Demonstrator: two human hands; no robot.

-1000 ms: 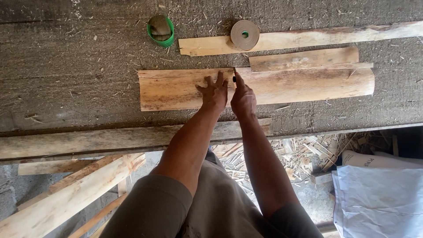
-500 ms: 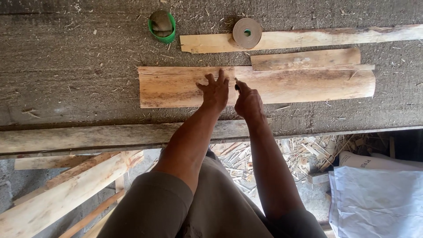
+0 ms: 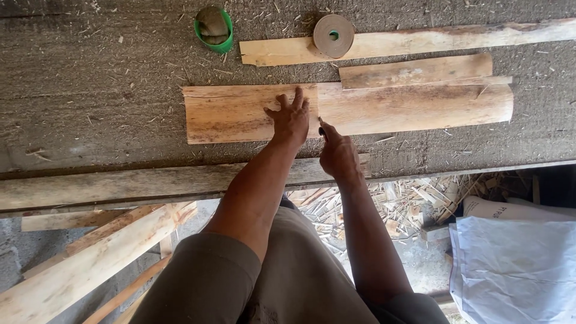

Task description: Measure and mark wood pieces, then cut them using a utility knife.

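Right hand [image 3: 339,157] grips a small dark tool, mostly hidden, at the wood sheet [image 3: 252,113]. Left hand [image 3: 292,120] presses flat, fingers spread. Green cup [image 3: 213,29]: contents unclear.

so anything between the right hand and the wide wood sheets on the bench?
Nothing visible. The right hand sits at the near edge of the two wide pale wood sheets, by their seam; the left hand lies flat across the seam.

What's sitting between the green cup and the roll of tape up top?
In the head view, mostly bare, chip-strewn bench lies between the green cup and the tape roll; just before the roll comes the left end of a thin wood strip, which the roll sits on.
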